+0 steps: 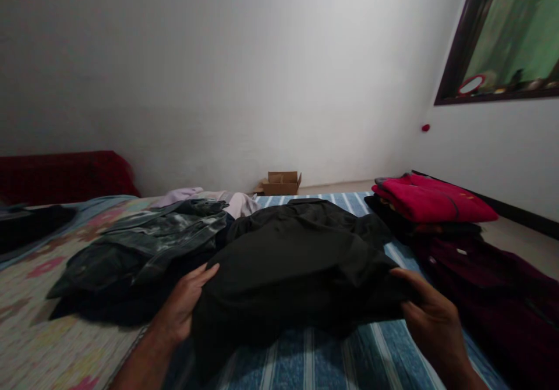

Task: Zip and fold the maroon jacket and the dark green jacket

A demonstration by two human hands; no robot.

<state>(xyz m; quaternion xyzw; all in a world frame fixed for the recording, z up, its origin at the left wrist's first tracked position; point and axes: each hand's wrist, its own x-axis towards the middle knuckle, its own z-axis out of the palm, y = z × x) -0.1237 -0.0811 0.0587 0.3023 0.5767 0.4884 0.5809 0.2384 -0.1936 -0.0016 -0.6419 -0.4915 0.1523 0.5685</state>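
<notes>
A black garment, which looks like a shirt, is spread across the blue striped bedsheet, its near edge lifted off the sheet. My left hand grips its near left edge, thumb on top. On the other side, my right hand pinches the near right corner of the cloth. The fingers of both hands are partly hidden under the fabric. Left of the garment lies a heap of dark clothes with grey-green jeans on top.
To the right are a stack with a folded pink garment on top and maroon clothing. A floral cloth covers the left side. Behind stand a cardboard box and a red-covered item by the wall.
</notes>
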